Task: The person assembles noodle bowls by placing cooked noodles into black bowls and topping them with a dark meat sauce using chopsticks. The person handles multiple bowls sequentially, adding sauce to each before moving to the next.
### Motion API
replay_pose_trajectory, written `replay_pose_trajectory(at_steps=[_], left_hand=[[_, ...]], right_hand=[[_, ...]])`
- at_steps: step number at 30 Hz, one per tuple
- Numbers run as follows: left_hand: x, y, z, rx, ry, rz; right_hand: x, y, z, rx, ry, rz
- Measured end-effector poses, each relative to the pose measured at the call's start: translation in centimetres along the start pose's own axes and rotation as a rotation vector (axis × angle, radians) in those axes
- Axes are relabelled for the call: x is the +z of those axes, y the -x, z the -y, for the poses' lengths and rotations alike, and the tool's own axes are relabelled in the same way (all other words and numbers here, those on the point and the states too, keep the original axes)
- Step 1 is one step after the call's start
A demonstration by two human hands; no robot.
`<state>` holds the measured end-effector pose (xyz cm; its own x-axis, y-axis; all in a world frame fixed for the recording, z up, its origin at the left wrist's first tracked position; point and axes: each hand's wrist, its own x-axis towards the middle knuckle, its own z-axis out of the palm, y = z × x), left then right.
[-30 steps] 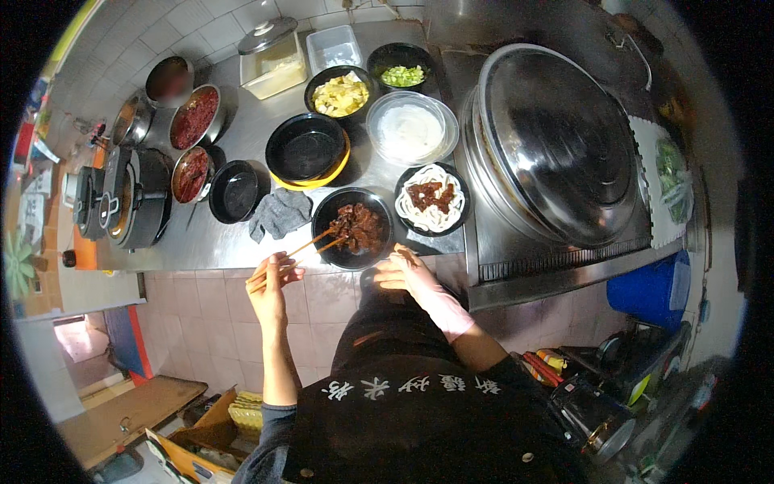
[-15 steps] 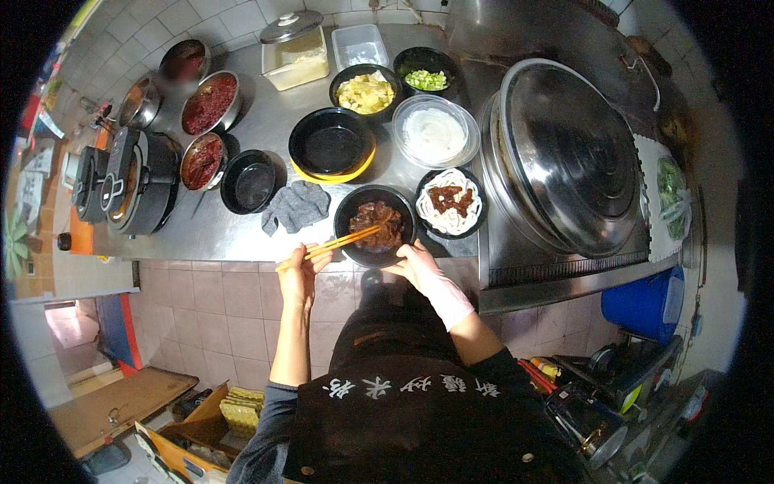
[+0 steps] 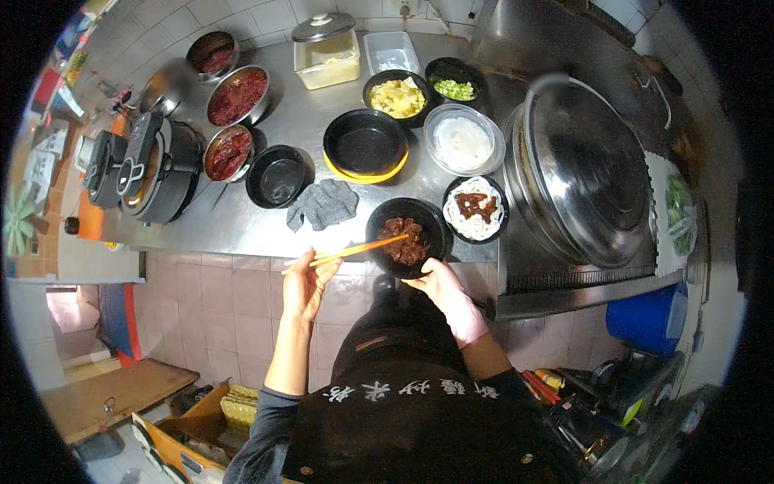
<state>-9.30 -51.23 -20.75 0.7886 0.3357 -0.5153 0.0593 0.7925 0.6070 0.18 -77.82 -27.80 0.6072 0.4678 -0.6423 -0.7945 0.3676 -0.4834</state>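
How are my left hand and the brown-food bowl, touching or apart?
Apart: the head view shows a gap between the left hand and the brown-food bowl.

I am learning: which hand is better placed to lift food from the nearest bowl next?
Probably the left hand: its chopsticks reach the brown food; the right hand is at that black bowl.

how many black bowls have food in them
4: the brown food bowl by the right hand; the noodle bowl to its right; the yellow food bowl and green food bowl farther back. Anything beneath the stacked bowl is hidden.
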Motion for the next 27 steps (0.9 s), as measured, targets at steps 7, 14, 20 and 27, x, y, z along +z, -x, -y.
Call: replay_pose_trajectory(at_steps=[7, 14, 20, 27], left_hand=[[1.6, 6.3, 1.1, 0.105, 0.081, -0.074], [2.8, 16.2, 1.0, 0.555, -0.335, -0.424], [0.0, 25.2, 1.5, 0.75, -0.421, -0.566], [-8.7, 30.4, 0.3, 0.964, -0.166, -0.702]], right_hand=[[-0.2, 1.5, 1.1, 0.056, 0.148, 0.096], [3.7, 4.8, 0.5, 0.215, 0.131, 0.374], [8.6, 4.6, -3.9, 0.388, 0.195, 0.506], [20.0, 8.3, -14.3, 0.474, 0.45, 0.821]])
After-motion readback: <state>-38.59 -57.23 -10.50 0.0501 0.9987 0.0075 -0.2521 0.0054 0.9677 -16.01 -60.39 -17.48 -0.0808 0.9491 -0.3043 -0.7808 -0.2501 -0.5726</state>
